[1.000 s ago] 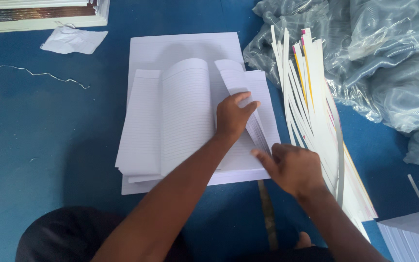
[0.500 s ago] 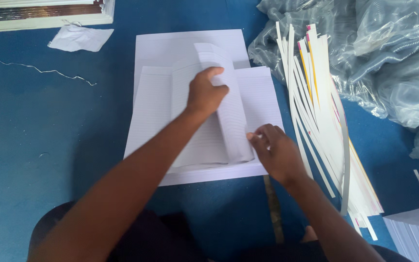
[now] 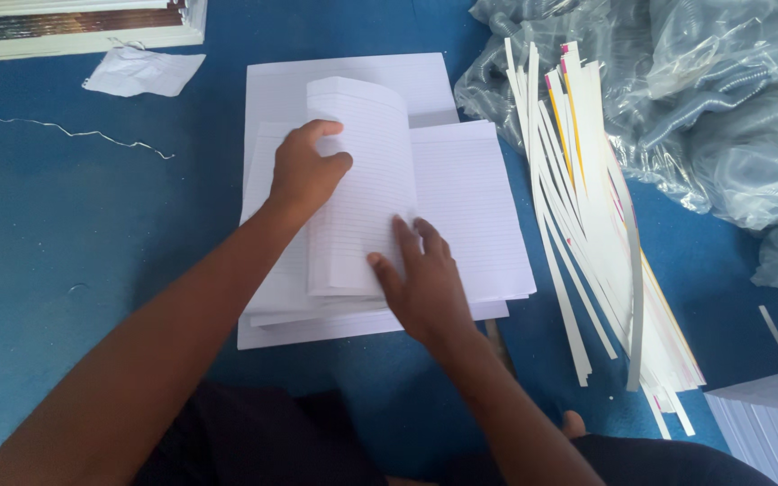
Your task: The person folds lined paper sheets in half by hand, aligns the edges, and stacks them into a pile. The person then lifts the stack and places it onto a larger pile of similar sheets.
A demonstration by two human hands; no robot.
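Note:
A stack of white ruled paper sheets [image 3: 465, 207] lies on a blue floor mat [image 3: 65, 270], over a larger plain white sheet [image 3: 344, 76]. A bundle of the ruled sheets [image 3: 362, 180] is curled up and folded over toward the left. My left hand [image 3: 303, 171] grips the folded bundle near its upper left edge. My right hand [image 3: 425, 283] presses flat on the bundle's lower end, fingers spread.
A fan of long white paper strips [image 3: 587, 234] lies right of the stack. Clear plastic bags [image 3: 704, 99] are piled at the upper right. A crumpled paper scrap [image 3: 141, 72], a thin string [image 3: 65, 132], a board stack [image 3: 74, 22] and another paper stack [image 3: 767, 418] surround the area.
The bundle of ruled sheets has been folded further over to the left. My left hand moved left and up with it; my right hand shifted left onto the bundle's lower end.

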